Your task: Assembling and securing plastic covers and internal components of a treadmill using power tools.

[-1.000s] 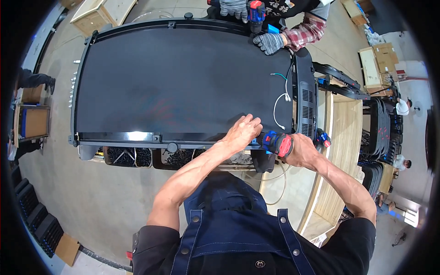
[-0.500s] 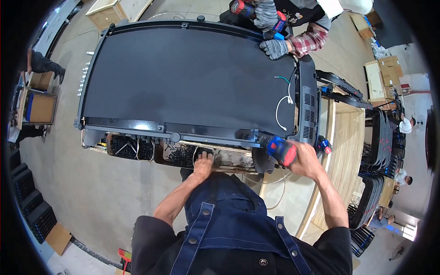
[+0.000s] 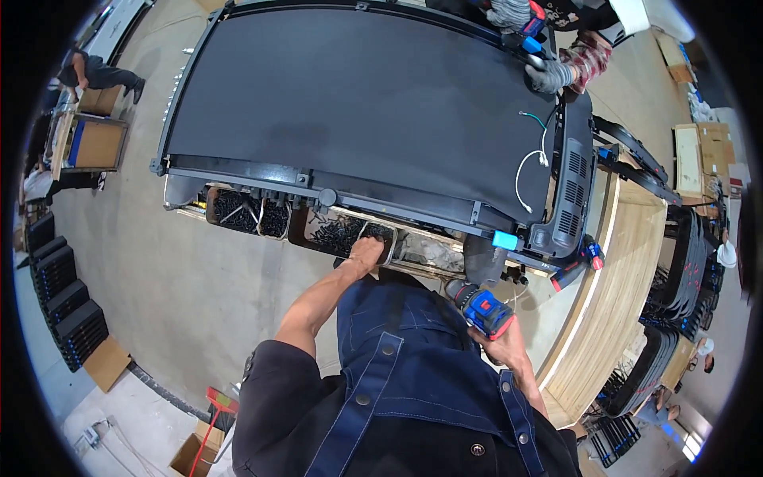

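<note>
In front of me lies a large treadmill deck (image 3: 358, 103) with a flat black belt and dark side rails. My left hand (image 3: 366, 253) reaches down into a small bin (image 3: 389, 248) of dark screws on the shelf below the near rail; its fingertips are hidden in there. My right hand (image 3: 504, 343) grips a blue, red and black cordless drill (image 3: 482, 310), held low beside my apron and apart from the deck. A bright blue block (image 3: 505, 239) sits at the near right of the rail.
More bins of dark fasteners (image 3: 234, 213) line the near side. A second power tool (image 3: 590, 254) lies by the vented motor cover (image 3: 574, 187). Across the deck, a co-worker's gloved hand (image 3: 550, 75) rests near the far corner. A wooden crate (image 3: 616, 294) stands at right.
My right hand has pulled the drill from the near rail back toward my body, uncovering the blue block. My left hand stays at the screw bin. The view has shifted, moving the deck up and right.
</note>
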A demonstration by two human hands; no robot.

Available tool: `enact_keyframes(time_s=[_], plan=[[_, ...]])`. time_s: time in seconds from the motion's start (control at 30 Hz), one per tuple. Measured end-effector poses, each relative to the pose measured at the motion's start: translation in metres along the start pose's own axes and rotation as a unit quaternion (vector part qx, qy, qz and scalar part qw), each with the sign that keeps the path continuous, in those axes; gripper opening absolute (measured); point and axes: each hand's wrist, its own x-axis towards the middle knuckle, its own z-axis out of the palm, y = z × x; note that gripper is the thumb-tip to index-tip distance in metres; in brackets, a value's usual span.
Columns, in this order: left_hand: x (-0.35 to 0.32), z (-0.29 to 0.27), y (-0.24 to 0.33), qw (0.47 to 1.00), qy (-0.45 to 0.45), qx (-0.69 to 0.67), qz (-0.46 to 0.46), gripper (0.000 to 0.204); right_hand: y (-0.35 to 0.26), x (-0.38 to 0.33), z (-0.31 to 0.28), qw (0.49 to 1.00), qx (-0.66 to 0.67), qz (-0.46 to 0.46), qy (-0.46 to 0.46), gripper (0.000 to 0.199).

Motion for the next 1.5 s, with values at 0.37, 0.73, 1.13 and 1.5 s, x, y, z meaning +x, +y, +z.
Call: enact_keyframes(time_s=[0.37, 0.73, 1.13, 1.5], plan=[[-0.040, -0.046, 0.029, 0.720, -0.003, -0.674, -0.164, 0.026, -0.010, 0.018, 0.017, 0.997, 0.036, -0.060, -0.023, 0.036], [-0.092, -0.144, 0.114, 0.461, -0.004, -0.886, -0.059, 0.024, -0.011, 0.018, 0.002, 0.977, 0.179, -0.107, -0.044, 0.039], [-0.079, -0.161, 0.146, 0.360, -0.068, -0.929, -0.047, 0.024, -0.020, 0.004, -0.003, 0.954, 0.294, -0.067, 0.002, 0.032], [-0.061, -0.171, 0.160, 0.444, -0.063, -0.891, -0.073, 0.024, 0.013, 0.006, -0.003, 0.983, 0.131, -0.112, 0.061, 0.028]])
